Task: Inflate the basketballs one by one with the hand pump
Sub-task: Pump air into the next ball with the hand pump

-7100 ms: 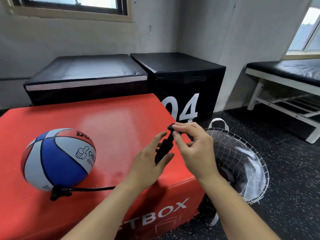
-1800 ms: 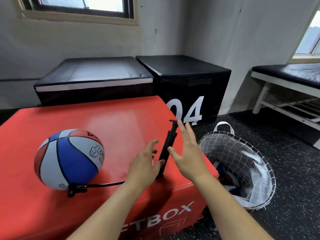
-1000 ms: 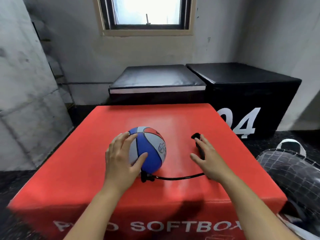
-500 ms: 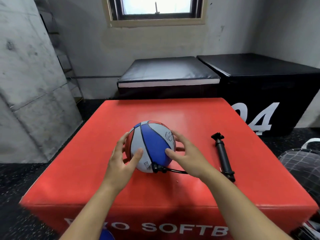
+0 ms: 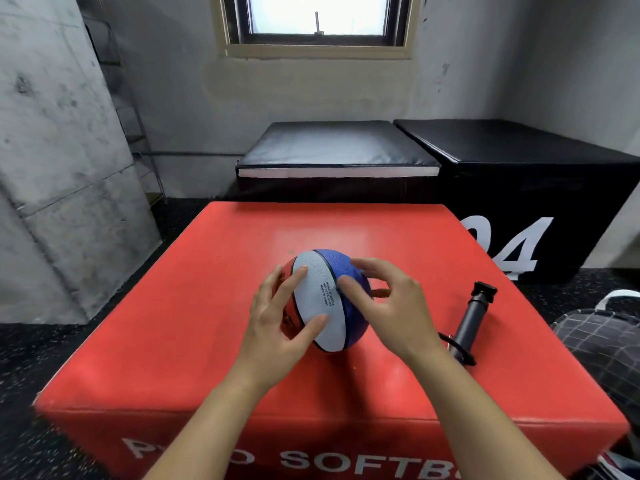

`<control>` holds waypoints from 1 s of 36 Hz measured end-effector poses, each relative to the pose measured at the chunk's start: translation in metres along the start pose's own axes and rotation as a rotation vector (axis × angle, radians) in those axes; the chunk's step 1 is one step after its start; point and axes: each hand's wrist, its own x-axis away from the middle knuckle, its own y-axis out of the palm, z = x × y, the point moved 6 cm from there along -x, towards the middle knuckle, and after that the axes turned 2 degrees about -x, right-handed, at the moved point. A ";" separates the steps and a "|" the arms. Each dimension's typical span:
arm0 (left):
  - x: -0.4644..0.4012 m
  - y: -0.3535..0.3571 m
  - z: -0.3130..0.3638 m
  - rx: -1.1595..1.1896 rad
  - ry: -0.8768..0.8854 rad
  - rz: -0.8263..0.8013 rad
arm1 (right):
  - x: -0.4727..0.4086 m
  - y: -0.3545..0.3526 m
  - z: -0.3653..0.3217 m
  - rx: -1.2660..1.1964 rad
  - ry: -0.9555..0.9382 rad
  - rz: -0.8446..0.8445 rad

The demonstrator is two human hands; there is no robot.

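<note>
A small red, white and blue basketball [image 5: 320, 299] rests in the middle of the red soft box [image 5: 194, 306]. My left hand [image 5: 277, 320] grips its left side, thumb on the white panel. My right hand [image 5: 388, 306] holds its right side, fingers spread over the blue panel. The black hand pump [image 5: 472, 318] lies on the box to the right of my right hand, handle pointing away from me. Its thin black hose [image 5: 457, 348] curls at the near end; where the hose ends is hidden behind my right wrist.
A mesh basket [image 5: 606, 344] stands on the floor at the right edge. Two black padded boxes [image 5: 339, 150] sit behind the red box, one marked 04 [image 5: 516, 244]. A concrete pillar [image 5: 59, 168] stands to the left.
The ball has been turned between my hands: the white panel with small print now faces me. The hose connector that showed at the ball's near side is out of sight. The pump lies still.
</note>
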 end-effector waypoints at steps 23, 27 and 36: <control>-0.006 0.014 0.001 -0.056 0.056 0.010 | -0.001 0.014 -0.005 -0.024 -0.199 0.070; -0.007 0.014 0.000 -0.056 0.060 -0.003 | 0.000 0.014 -0.004 -0.075 -0.192 0.053; -0.007 -0.003 -0.014 -0.022 0.018 0.000 | -0.011 -0.002 -0.010 -0.066 -0.171 0.246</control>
